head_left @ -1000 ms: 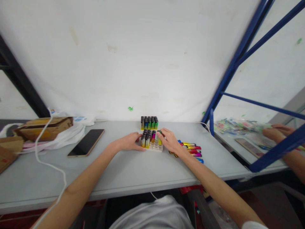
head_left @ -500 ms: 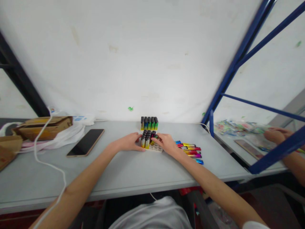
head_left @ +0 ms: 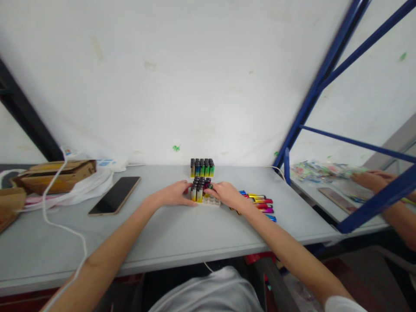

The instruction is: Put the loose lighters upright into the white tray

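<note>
The left hand (head_left: 177,193), thumb and fingers spread, curves beside upright lighters (head_left: 196,193) in a pale tray (head_left: 212,201) on the surface (head_left: 169,234); the right hand (head_left: 226,193) pinches one lighter (head_left: 210,186) at the tray. Green scrawl (head_left: 176,148) on the wall (head_left: 195,86) is unreadable.

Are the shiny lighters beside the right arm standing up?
No, those lighters lie flat on the table.

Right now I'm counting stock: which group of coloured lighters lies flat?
The metallic multicoloured lighters beside the right hand; the black-topped rows in the white tray and the rear block stand upright.
</note>
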### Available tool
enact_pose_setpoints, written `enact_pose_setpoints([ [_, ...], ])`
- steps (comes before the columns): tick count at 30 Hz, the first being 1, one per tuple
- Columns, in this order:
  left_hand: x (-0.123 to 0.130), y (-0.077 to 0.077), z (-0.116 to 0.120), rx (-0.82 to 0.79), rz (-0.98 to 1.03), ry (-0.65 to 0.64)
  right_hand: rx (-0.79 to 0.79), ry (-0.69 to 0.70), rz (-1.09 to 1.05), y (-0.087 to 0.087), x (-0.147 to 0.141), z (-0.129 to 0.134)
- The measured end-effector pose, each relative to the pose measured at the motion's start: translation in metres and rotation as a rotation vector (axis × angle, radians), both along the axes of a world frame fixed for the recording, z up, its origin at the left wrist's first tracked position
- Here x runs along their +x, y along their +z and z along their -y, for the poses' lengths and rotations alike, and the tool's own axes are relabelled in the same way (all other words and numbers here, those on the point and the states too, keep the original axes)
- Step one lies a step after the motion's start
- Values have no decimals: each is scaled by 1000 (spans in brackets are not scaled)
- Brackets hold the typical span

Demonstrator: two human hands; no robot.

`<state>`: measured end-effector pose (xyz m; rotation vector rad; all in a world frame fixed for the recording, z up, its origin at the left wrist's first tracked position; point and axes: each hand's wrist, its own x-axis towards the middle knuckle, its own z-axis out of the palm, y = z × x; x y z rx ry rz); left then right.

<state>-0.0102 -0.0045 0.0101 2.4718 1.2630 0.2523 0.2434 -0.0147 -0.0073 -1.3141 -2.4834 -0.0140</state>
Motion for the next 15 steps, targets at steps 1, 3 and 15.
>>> enact_pose_setpoints([
  [1, 0, 1, 0, -3, 2, -1, -4, -16, -7, 0, -2, 0],
  [3, 0, 2, 1, -8, 2, -6, -14, -36, -23, 1, -5, 0],
  [15, 0, -1, -1, -21, 45, -20, 66, 5, -462, 29, 49, 0],
])
